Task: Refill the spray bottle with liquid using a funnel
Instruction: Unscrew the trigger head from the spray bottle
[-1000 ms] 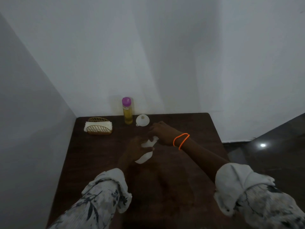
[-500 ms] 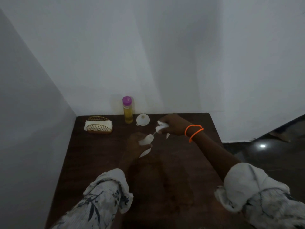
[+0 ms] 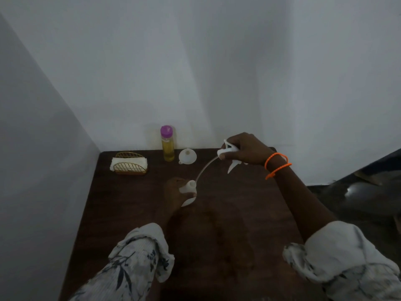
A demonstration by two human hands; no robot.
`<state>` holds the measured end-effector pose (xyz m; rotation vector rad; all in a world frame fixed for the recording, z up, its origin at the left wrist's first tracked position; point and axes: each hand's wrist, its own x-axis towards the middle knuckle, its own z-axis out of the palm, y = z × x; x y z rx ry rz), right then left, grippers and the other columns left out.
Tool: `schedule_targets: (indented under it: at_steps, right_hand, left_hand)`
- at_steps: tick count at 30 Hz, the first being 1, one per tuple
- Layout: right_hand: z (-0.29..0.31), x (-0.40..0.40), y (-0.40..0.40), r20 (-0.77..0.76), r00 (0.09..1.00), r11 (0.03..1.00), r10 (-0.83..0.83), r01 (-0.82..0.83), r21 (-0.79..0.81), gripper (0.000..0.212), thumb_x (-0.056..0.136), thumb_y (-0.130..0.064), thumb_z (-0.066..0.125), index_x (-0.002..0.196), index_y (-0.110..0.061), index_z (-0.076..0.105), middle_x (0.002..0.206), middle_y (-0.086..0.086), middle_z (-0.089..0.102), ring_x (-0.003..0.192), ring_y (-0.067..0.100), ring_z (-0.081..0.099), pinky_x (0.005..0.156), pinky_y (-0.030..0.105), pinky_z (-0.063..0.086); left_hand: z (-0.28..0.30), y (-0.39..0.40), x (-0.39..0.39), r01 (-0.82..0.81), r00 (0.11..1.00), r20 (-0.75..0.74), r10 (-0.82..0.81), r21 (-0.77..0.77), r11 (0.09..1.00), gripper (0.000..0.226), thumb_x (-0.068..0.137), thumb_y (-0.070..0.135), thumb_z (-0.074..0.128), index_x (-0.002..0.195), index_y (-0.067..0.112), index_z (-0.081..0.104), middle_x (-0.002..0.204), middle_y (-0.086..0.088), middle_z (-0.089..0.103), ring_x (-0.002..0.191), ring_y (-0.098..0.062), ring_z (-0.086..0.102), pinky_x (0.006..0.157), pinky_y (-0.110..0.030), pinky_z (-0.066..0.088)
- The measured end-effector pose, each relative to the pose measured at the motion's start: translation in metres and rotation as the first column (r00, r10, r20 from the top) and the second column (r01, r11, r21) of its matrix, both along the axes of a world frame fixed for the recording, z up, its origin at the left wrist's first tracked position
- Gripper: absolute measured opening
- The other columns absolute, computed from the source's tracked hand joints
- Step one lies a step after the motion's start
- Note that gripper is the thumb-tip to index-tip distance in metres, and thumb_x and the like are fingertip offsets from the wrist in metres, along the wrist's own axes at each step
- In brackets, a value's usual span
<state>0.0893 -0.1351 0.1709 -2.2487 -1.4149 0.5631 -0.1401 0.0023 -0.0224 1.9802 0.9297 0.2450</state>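
Note:
My left hand (image 3: pixel 174 193) grips a white spray bottle (image 3: pixel 189 187) standing on the dark wooden table (image 3: pixel 227 224); its neck shows above my fingers. My right hand (image 3: pixel 245 151) holds the white spray head (image 3: pixel 227 149) lifted up and to the right. Its clear dip tube (image 3: pixel 205 168) curves down, and the tube's lower end is still at the bottle's mouth. A white funnel (image 3: pixel 187 156) lies at the back of the table. Beside it stands a clear bottle of yellow liquid (image 3: pixel 167 144) with a purple cap.
A gold wire holder with white napkins (image 3: pixel 129 163) sits at the table's back left corner. White walls close in the table at the back and the left. The table's right edge borders a dark floor (image 3: pixel 358 192).
My right hand has pulled the spray head off the bottle, rising up and to the right and drawing the dip tube out. My left hand has stayed on the bottle.

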Motion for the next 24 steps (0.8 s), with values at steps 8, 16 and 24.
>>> schedule_targets:
  at_steps: [8,16,24]
  right_hand:
    - [0.024,0.01,-0.025,-0.168,0.984,0.997,-0.055,0.063,0.043,0.016,0.083,-0.038,0.08,0.08,-0.022,0.076,0.082,-0.003,0.077,0.067,0.011,0.07,0.057,0.023,0.052]
    - [0.025,0.018,-0.063,-0.442,0.887,0.971,-0.134,0.207,0.122,0.014,0.086,-0.014,0.076,0.097,-0.006,0.074,0.085,0.018,0.075,0.071,0.017,0.07,0.062,0.021,0.055]
    - [-0.079,0.007,-0.09,-0.559,0.739,0.848,-0.376,0.518,0.115,0.019,0.077,-0.003,0.081,0.093,-0.002,0.071,0.09,0.015,0.075,0.084,0.026,0.071,0.071,0.034,0.058]
  left_hand:
    - [0.001,-0.006,-0.001,-0.097,0.992,0.066,0.106,-0.132,0.986,0.057,0.061,0.016,0.097,0.112,0.013,0.07,0.111,0.003,0.066,0.106,-0.016,0.062,0.097,-0.037,0.052]
    - [-0.004,-0.01,-0.005,-0.123,0.992,-0.033,0.119,-0.177,0.976,0.066,0.066,0.021,0.095,0.125,0.011,0.067,0.129,-0.006,0.065,0.119,-0.021,0.061,0.094,-0.026,0.045]
    - [-0.005,-0.023,-0.005,-0.176,0.981,0.035,0.188,-0.226,0.958,0.064,0.063,0.016,0.096,0.121,0.008,0.069,0.123,-0.008,0.068,0.113,-0.02,0.063,0.099,-0.037,0.051]
